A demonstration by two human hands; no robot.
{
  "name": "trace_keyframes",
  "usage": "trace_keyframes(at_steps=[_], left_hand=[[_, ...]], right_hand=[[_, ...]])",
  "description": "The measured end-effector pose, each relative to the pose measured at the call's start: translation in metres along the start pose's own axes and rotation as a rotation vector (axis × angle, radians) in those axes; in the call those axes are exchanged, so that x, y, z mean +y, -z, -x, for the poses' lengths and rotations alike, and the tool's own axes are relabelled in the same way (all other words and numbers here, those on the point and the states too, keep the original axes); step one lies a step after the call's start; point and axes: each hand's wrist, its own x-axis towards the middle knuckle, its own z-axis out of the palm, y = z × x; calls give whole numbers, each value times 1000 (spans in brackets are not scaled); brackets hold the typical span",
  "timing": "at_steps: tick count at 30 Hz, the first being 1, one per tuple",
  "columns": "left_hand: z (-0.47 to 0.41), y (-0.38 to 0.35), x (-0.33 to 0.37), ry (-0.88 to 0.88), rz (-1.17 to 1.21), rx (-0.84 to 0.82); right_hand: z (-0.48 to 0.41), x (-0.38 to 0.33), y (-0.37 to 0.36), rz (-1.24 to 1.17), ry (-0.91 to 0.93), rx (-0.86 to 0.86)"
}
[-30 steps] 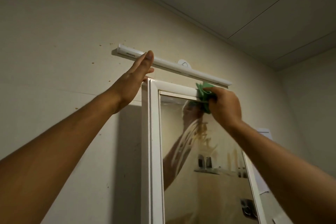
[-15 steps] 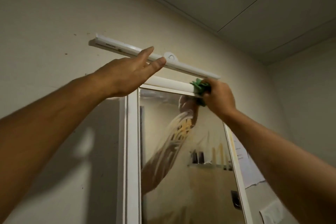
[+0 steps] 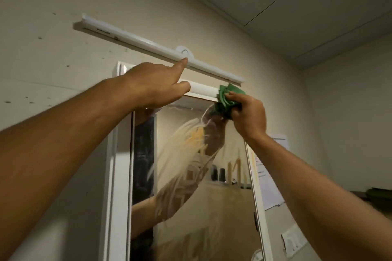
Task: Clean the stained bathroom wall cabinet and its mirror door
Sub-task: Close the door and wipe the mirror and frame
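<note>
A: Since the green cloth is soft and light, the right hand bunches it in curled fingers at the right end of the top rail.

B: And the left hand?

A: Its fingers are straight. It rests on that rail under the light bar, further right than a second ago. The mirror door looks stiff, and its smeared glass fragile, so steady it by the frame.
</note>
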Motion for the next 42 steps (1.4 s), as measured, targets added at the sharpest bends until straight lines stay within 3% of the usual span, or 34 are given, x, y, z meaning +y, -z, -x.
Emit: trace_keyframes(at_steps=[3, 5, 9, 12, 14, 16, 19, 21, 24, 27, 32, 37, 42], left_hand=[[4, -4, 0, -23, -8, 32], [6, -7, 2, -27, -10, 61], [-2, -9, 18, -17, 8, 18], [-6, -10, 26, -25, 8, 1], [-6, -10, 25, -23, 17, 17], [-3, -10, 25, -12, 8, 12], [-2, -9, 29, 1, -30, 10], [0, -7, 33, -7, -26, 0], [-3, -7, 34, 4, -47, 3], [-4, -9, 36, 2, -61, 5], [-11, -18, 36, 3, -109, 0], [-35, -34, 62, -81, -99, -62], [-62, -54, 87, -135, -67, -67]], right_hand=[[-8, 17, 10, 67, -192, -22], [-9, 1, 9, 34, -202, -33], [19, -51, -12, -122, 124, -80], [25, -27, -14, -41, 303, -43], [16, 10, -5, 9, 180, -21], [5, 37, 3, 2, -58, -26], [-18, 33, 8, -182, -277, -5], [-24, 8, 4, -269, -229, 15], [-7, -23, -16, -283, 29, -62], [-3, -4, -15, -125, 156, -13], [-41, 46, 4, -10, -119, -76], [-52, 39, 8, 118, -141, -140], [10, 60, 23, 98, -244, -233]])
